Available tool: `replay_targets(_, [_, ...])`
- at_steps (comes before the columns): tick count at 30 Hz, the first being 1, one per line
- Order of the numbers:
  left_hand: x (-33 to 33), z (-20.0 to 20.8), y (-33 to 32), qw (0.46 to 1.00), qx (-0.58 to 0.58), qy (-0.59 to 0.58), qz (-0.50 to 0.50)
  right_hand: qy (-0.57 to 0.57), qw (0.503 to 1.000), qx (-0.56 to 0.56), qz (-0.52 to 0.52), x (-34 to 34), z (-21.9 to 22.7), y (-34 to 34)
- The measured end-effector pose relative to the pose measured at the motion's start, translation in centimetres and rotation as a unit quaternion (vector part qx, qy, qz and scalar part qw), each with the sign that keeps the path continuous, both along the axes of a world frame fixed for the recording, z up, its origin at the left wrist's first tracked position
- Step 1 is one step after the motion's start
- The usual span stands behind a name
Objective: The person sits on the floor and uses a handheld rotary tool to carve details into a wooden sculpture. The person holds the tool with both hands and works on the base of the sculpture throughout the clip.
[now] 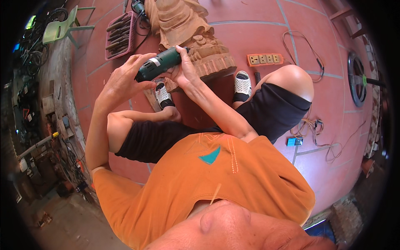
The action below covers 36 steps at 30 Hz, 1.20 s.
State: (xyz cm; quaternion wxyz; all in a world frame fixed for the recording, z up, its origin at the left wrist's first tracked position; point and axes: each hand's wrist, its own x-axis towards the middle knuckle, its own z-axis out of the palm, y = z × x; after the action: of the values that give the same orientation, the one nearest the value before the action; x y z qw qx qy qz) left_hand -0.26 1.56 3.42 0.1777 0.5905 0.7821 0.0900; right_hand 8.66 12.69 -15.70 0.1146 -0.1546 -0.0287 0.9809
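Note:
A dark green handheld die grinder [160, 63] with a pale label is held in the air, tilted, above my left foot. My right hand [182, 73] grips its front end, thumb up along the nose. Around its rear end curve the thumb and fingers of my left hand [125, 77]; how firmly they press cannot be made out. The tip of the grinder points toward a carved wooden figure [189, 39], which lies on the floor just ahead, its ridged base nearest me. Whether a bit is fitted is too small to see.
A pink basket [132, 25] of carving chisels and another corded power tool [139, 9] lie at the far left. To the right are an orange power strip [265, 59], loose cables [308, 127] and a small blue packet [294, 141]. A green chair [60, 28] stands far left.

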Motion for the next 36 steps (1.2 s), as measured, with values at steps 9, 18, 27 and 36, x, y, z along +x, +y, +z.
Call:
replay_targets(9, [0.2, -1.5, 0.6, 0.990, -0.129, 0.057, 0.018, -0.008, 1.000, 0.021, -0.019, -0.7, -1.3, -0.2])
replay_targets(18, [-0.6, -2.5, 1.5, 0.987, -0.132, 0.096, -0.013, -0.003, 1.000, 0.017, -0.016, -1.3, -1.8, 0.4])
replay_targets(27, [-1.1, -2.6, 2.8, 0.983, -0.142, 0.113, -0.033, -0.008, 1.000, -0.008, -0.027, -1.7, -2.6, 0.9])
replay_targets(36, [-1.4, -2.5, 3.4, 0.980, -0.142, 0.129, -0.050, -0.008, 0.999, -0.021, -0.032, -1.7, -2.2, 1.1])
